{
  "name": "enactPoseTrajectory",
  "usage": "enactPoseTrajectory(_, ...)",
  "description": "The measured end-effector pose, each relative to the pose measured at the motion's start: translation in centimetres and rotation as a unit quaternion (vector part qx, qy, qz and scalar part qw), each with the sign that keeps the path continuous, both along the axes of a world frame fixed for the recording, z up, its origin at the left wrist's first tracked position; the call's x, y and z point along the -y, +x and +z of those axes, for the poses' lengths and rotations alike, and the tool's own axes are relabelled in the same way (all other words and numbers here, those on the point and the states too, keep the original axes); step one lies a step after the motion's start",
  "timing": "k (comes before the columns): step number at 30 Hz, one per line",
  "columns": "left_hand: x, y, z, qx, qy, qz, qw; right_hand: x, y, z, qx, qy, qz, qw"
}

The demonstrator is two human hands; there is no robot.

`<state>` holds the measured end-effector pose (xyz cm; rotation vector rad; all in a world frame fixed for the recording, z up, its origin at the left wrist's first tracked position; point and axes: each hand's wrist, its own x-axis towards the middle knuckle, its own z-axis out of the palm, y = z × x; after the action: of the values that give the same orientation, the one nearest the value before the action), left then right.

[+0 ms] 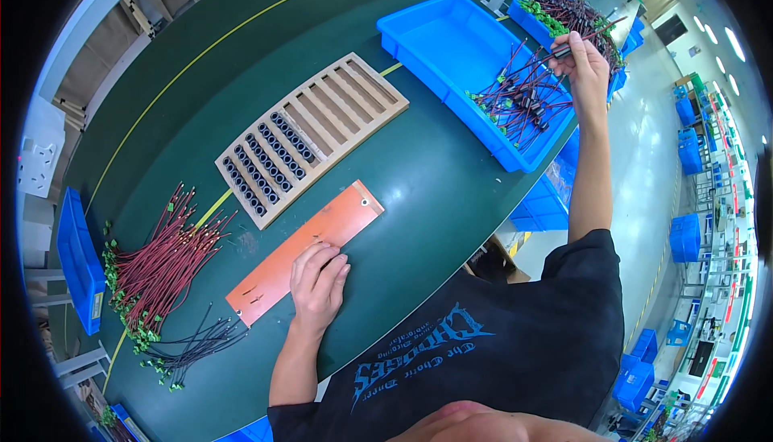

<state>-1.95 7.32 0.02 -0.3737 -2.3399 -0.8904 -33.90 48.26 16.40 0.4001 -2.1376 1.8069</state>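
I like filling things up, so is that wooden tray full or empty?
Partly full: dark round-holed pieces sit in rows toward the left end of the wooden tray, but bare slots show toward its right.

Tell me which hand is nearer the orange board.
Left. The left hand is over the orange board; the right hand is farther off, by the large blue tray.

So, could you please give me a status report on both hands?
Right hand holding a dark piece by the blue tray. Left hand at the orange board. Rack partly filled. Black wires near the board's left end.
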Motion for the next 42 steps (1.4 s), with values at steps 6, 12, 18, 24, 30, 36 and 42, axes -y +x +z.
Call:
enactPoseTrajectory(6, -0.1, -0.3, -0.1, 0.022, 0.044, -0.005, 0.999, -4.6, -5.6, -6.4, 0.220, 0.093, -0.060, 0.969)
enactPoseTrajectory(12, 0.1, 0.0, -0.1, 0.016, 0.041, -0.003, 0.999, -0.6, -4.3, -8.3, 0.049, 0.635, -0.175, 0.751)
enactPoseTrajectory(18, 0.8, -0.1, 0.3, 0.017, 0.024, -0.017, 0.999, 19.4, 1.9, -10.1, -0.230, 0.478, 0.179, 0.829)
enactPoseTrajectory(24, 1.1, 0.8, -0.6, -0.002, 0.028, -0.005, 1.000, 32.8, 5.0, -13.6, -0.178, 0.370, 0.326, 0.852)
enactPoseTrajectory(30, 0.9, 1.1, -1.6, -0.045, 0.011, 0.004, 0.999, 31.5, 6.6, -17.0, -0.253, 0.296, 0.310, 0.867)
enactPoseTrajectory(36, 3.5, 2.3, 0.3, -0.107, -0.039, 0.111, 0.987, 31.6, 8.0, -16.5, -0.316, 0.321, 0.196, 0.871)
enactPoseTrajectory(42, 7.1, 5.7, -0.7, -0.095, -0.055, 0.293, 0.950, 31.6, 6.3, -17.9, -0.355, 0.290, 0.213, 0.863)
